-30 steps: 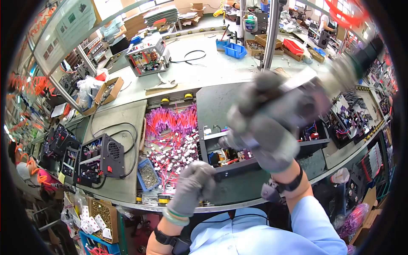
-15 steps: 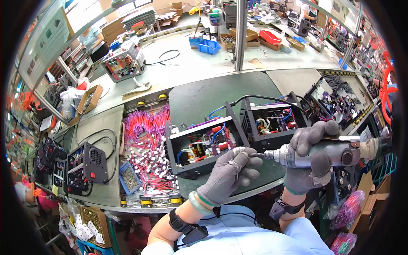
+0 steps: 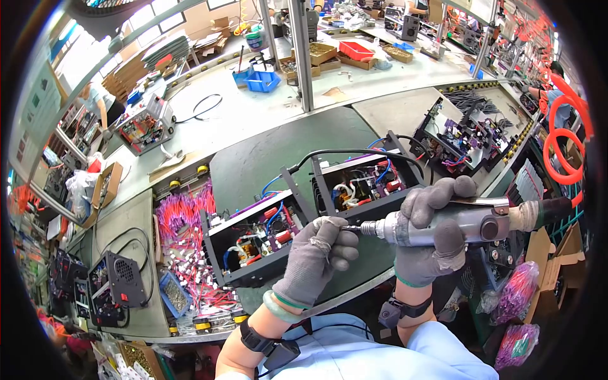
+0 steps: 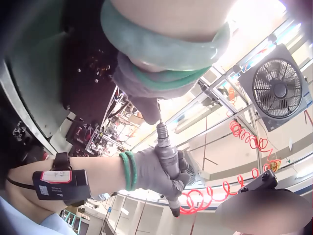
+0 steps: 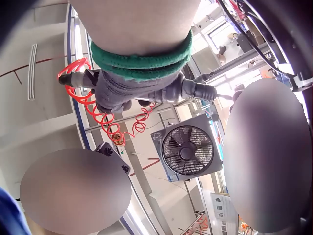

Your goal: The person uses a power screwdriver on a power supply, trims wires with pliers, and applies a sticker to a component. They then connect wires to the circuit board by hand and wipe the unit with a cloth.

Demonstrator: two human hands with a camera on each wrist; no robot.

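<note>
My gloved right hand (image 3: 425,235) grips a grey air screwdriver (image 3: 465,226), held level with its bit pointing left; the tool (image 4: 167,155) also shows in the left wrist view. My gloved left hand (image 3: 318,261) pinches the tip of the bit between thumb and fingers; whether a screw is there cannot be made out. Behind the left hand lies an open black chassis (image 3: 258,237) with boards and blue wires. A second open chassis (image 3: 364,182) stands to its right, a black cable running over both.
Pink wire bundles (image 3: 190,212) and a blue tray (image 3: 175,294) of small parts lie left. Another black unit (image 3: 118,285) stands farther left, more units (image 3: 465,136) at the right. A red coiled hose (image 3: 560,140) hangs on the right.
The screwdriver, raised and blurred a second ago, came down level, and my left hand moved up to its bit. Since then the head view has shifted, with the bench scene sliding left.
</note>
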